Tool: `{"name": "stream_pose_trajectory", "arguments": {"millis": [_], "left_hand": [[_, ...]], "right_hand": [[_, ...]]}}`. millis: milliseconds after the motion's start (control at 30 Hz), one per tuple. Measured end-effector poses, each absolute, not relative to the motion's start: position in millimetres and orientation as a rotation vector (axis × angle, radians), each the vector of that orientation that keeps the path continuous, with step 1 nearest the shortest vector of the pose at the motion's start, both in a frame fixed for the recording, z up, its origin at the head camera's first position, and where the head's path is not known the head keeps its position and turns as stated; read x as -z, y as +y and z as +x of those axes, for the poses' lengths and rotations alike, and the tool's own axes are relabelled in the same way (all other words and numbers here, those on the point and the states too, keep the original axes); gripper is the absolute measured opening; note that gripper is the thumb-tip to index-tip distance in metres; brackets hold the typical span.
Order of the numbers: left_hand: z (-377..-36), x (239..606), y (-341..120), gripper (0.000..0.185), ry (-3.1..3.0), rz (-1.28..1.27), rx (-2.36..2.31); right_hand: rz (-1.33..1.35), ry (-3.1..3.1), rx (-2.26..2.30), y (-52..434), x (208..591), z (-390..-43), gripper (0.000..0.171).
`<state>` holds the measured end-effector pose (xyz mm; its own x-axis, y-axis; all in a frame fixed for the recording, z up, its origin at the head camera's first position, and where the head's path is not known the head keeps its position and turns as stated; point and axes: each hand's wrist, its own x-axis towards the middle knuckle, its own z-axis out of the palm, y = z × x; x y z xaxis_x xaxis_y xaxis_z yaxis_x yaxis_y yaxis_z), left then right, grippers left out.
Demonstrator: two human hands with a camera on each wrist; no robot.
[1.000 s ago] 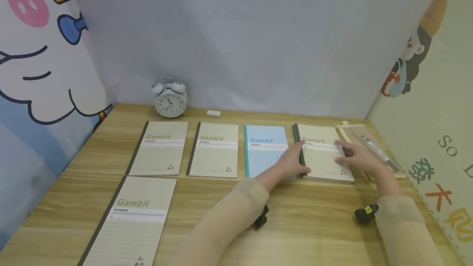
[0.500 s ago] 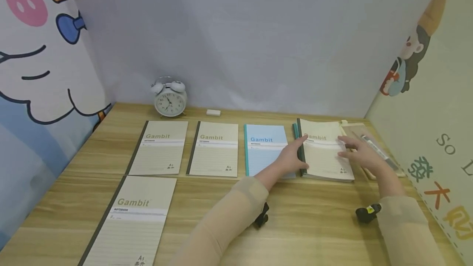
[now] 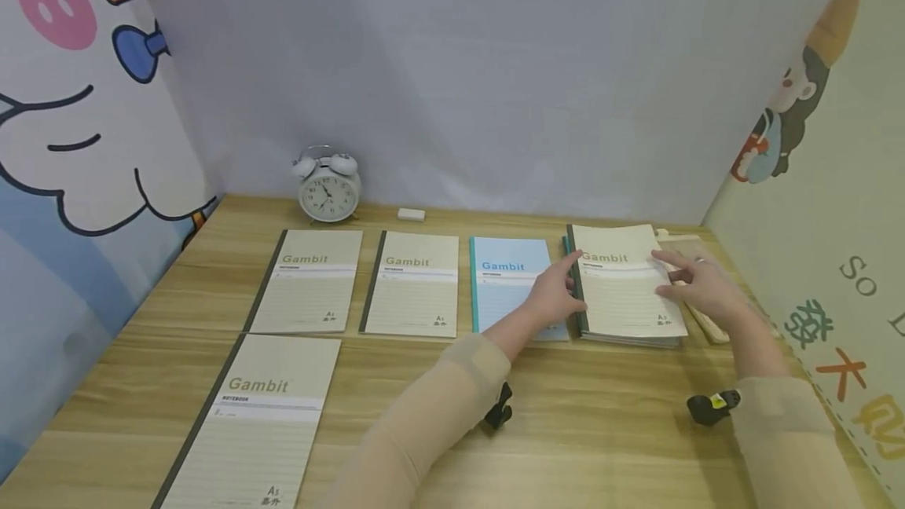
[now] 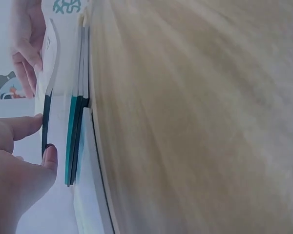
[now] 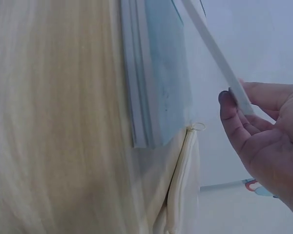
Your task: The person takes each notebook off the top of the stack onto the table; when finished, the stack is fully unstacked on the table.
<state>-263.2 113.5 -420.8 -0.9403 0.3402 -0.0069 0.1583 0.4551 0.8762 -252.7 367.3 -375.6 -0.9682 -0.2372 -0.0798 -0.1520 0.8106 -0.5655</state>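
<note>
1. Wooden desk (image 3: 608,422) is enclosed by a plain grey back wall and cartoon-printed panels at both sides.
2. At the right end of the far row, a stack of notebooks (image 3: 639,336) lies on the desk, and its top beige notebook (image 3: 625,281) is raised off the rest.
3. The left hand (image 3: 555,297) is set at the dark spine of the top beige notebook; in the left wrist view the thumb and a fingertip (image 4: 50,155) are seen pinching that spine edge.
4. The right hand (image 3: 700,285) is placed on the opposite, right edge of the same notebook, with fingers laid over the cover and the thumb (image 5: 232,119) tucked under the lifted edge, so the notebook is held between the 2 hands.
5. A blue notebook (image 3: 509,281) lies just left of the stack, partly under the left hand.
6. A cream zip pouch (image 3: 696,246) lies just right of the stack, behind the right hand.
7. 3 more beige notebooks, an alarm clock (image 3: 328,188) and a white eraser (image 3: 411,214) are seen further left.
</note>
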Motion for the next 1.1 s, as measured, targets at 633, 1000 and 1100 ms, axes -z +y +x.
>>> {"name": "stream_pose_trajectory", "arguments": {"millis": [633,1000,1100], "left_hand": [[-269,394,87,0.086,2.489,0.441,-1.518],[-270,382,69,0.083,2.495,0.396,-1.513],[-270,377,63,0.082,2.471,0.394,-1.55]], "right_hand": [[-0.407,2.779,0.987,351,353,-254,0.071],[-0.39,2.776,0.998,332,335,-249,0.075],[-0.403,2.782,1.016,327,331,-249,0.075]]}}
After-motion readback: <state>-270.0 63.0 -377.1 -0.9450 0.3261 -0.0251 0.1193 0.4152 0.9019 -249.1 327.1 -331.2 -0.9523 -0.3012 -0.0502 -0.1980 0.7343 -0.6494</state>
